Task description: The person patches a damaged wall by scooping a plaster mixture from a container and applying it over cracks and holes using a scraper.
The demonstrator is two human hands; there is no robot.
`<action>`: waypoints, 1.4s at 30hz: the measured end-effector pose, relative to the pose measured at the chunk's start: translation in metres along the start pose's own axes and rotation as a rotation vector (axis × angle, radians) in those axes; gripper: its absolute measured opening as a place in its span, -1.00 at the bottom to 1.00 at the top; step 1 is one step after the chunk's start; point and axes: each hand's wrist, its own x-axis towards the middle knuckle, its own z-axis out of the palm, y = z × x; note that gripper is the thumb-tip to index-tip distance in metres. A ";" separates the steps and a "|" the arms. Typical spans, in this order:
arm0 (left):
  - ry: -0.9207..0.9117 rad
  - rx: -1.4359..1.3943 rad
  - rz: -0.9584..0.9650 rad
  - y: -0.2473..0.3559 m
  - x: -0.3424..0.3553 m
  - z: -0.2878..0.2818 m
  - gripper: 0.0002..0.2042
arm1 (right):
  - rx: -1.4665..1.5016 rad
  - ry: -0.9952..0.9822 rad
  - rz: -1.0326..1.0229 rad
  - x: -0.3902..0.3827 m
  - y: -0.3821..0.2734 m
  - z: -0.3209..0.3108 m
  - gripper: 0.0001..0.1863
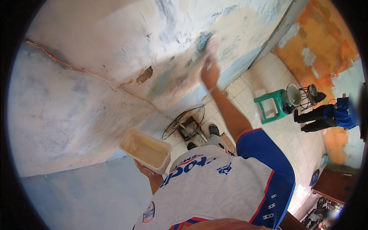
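My left hand (144,167) grips the underside and near edge of a cream rectangular plastic tub (163,165), held close to my body at the lower middle. The tub tilts toward me, and a tan residue coats its inside. Stretched out to the upper middle, my right hand (210,73) is closed at a patchy wall (172,82). Motion smears a pale pinkish thing (212,46) beyond its fingers, so its kind is not clear. Around it the wall carries white, blue and grey smears, with a brown chipped hole (144,75) to the left.
A cable (65,63) runs along the wall. Below stands an open box-like thing (189,128) with a wire loop, near my shoes. To the right are a green plastic stool (270,106), a grey bucket (293,95) and another person (329,115) in dark trousers beside an orange wall (322,42).
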 end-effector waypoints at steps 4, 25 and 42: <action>0.049 0.002 -0.015 0.010 0.001 -0.015 -0.50 | 0.237 -0.148 -0.129 -0.095 -0.084 -0.028 -0.65; -0.051 0.028 0.056 0.043 0.006 -0.072 -0.47 | 0.280 -0.284 0.020 -0.131 -0.141 -0.055 -0.73; -0.018 -0.084 -0.012 0.064 0.006 -0.103 -0.48 | 0.192 -0.602 0.096 -0.180 -0.176 -0.046 -0.64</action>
